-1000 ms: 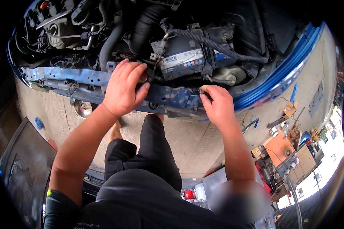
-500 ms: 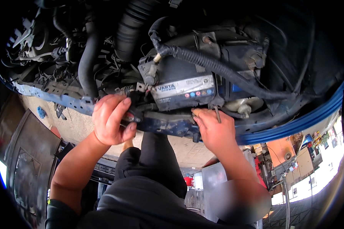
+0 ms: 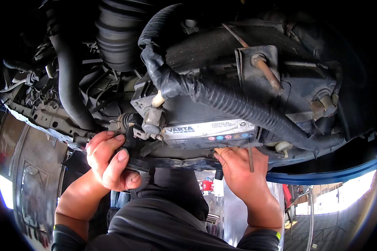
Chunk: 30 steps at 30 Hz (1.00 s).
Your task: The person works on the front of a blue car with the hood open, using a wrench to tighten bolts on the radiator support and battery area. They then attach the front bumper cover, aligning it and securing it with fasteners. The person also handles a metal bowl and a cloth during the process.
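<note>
My left hand (image 3: 107, 161) is at the front edge of an open engine bay, fingers curled and thumb pressed against a dark blocky piece (image 3: 137, 166); its kind is unclear. My right hand (image 3: 244, 165) is closed beside the front of a car battery (image 3: 209, 134), thumb and forefinger pinched together over the front crossmember (image 3: 182, 162). What they pinch, if anything, is hidden. A thin metal rod (image 3: 251, 160) runs down in front of this hand's knuckles.
A thick ribbed cable (image 3: 247, 111) crosses over the battery. The battery terminals (image 3: 153, 120) and a hold-down bracket (image 3: 259, 62) stick up. Hoses (image 3: 69, 79) lie to the left; a blue body edge (image 3: 322, 179) curves along the right.
The view has come closer to the battery. My left hand has turned and sits lower, with more of the dark piece showing. My right hand stays at the battery's front edge, still pinched.
</note>
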Available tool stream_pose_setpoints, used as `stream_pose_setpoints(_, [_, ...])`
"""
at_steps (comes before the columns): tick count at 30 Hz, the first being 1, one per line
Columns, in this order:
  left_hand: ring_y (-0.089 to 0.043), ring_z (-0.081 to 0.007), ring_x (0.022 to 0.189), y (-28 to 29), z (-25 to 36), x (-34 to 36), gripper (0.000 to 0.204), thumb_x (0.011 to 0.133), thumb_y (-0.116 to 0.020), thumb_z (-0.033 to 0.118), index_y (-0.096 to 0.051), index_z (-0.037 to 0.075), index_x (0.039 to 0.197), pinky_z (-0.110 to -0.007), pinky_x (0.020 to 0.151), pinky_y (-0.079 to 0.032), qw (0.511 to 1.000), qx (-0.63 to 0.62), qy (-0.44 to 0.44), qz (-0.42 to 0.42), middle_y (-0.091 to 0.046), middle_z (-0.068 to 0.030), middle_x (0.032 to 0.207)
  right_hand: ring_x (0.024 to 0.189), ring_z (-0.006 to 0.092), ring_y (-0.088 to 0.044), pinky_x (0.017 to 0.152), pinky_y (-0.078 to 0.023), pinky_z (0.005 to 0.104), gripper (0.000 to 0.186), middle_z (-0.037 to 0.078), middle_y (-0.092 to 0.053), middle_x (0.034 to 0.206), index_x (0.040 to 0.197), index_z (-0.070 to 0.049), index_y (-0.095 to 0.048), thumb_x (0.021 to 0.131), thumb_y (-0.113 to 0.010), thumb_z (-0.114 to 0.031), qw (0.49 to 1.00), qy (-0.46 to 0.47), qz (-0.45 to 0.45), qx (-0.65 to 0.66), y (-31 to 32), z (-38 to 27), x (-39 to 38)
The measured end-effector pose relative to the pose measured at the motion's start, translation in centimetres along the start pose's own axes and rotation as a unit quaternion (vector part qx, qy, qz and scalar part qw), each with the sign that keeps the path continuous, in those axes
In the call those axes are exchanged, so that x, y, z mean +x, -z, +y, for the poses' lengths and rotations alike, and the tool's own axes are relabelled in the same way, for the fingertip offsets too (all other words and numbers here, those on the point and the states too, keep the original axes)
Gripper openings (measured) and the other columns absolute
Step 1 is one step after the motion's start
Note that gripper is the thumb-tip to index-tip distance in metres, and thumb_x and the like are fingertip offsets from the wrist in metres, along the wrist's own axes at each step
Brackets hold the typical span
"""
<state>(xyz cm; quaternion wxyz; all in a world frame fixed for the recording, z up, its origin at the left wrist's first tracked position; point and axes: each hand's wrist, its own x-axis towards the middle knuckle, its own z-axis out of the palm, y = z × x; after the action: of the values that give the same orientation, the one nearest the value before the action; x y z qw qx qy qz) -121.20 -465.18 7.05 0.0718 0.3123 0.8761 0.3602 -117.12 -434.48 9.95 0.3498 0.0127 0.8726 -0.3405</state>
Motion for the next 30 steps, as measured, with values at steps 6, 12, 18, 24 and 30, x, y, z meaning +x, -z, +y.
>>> stream_pose_setpoints(6, [-0.058,-0.0394,0.093,1.0,-0.3,-0.9,0.062,0.091,-0.053,0.036,-0.038,-0.001,0.139,-0.056,0.081,-0.048,0.996,-0.049,0.002,-0.076,-0.054,-0.0292,0.111,0.065,0.024,-0.062,0.059,-0.05,0.0338,0.022,0.001,-0.07,0.083,0.098,-0.014,-0.074,0.076,-0.074,-0.01,0.999,0.032,-0.028,-0.026,0.4,0.3,0.5])
stream_pose_setpoints(12, [-0.058,-0.039,0.091,0.9,-0.2,-0.8,0.061,0.091,-0.054,0.036,-0.039,-0.001,0.137,-0.054,0.079,-0.049,0.996,-0.047,0.001,-0.072,-0.055,-0.0285,0.109,0.062,0.0255,-0.059,0.057,-0.047,0.0356,0.022,0.001,-0.07,0.082,0.098,-0.016,-0.074,0.076,-0.073,-0.009,0.999,0.031,-0.042,0.01,0.6,0.2,0.9])
stream_pose_setpoints(18, [-0.062,-0.0283,0.077,0.2,0.2,0.1,0.047,0.092,-0.053,0.04,-0.051,0.003,0.122,-0.045,0.071,-0.054,1.0,-0.009,0.003,-0.01,-0.059,-0.0172,0.093,0.065,0.0275,-0.062,0.057,-0.048,0.0367,0.018,0.002,-0.07,0.083,0.094,-0.015,-0.074,0.077,-0.072,-0.011,0.998,0.013,-0.066,-0.013,1.1,-0.3,0.5])
stream_pose_setpoints(24, [-0.062,-0.0308,0.077,0.1,-0.1,0.4,0.044,0.09,-0.055,0.034,-0.056,-0.003,0.114,-0.043,0.069,-0.054,1.0,0.002,-0.018,0.014,-0.062,-0.0213,0.093,0.069,0.0258,-0.065,0.06,-0.053,0.0351,0.025,0.001,-0.073,0.096,0.1,-0.017,-0.072,0.077,-0.068,-0.008,0.997,0.04,-0.053,-0.029,0.9,0.0,0.5])
stream_pose_setpoints(30, [-0.062,-0.0331,0.076,0.4,0.4,0.4,0.046,0.083,-0.061,0.031,-0.06,-0.003,0.114,-0.042,0.072,-0.052,1.0,0.012,0.004,0.014,-0.064,-0.0192,0.096,0.081,0.032,-0.066,0.075,-0.053,0.0416,0.016,0.007,-0.072,0.098,0.099,-0.012,-0.07,0.083,-0.065,-0.011,0.998,0.027,-0.044,0.027,0.2,-0.1,0.3])
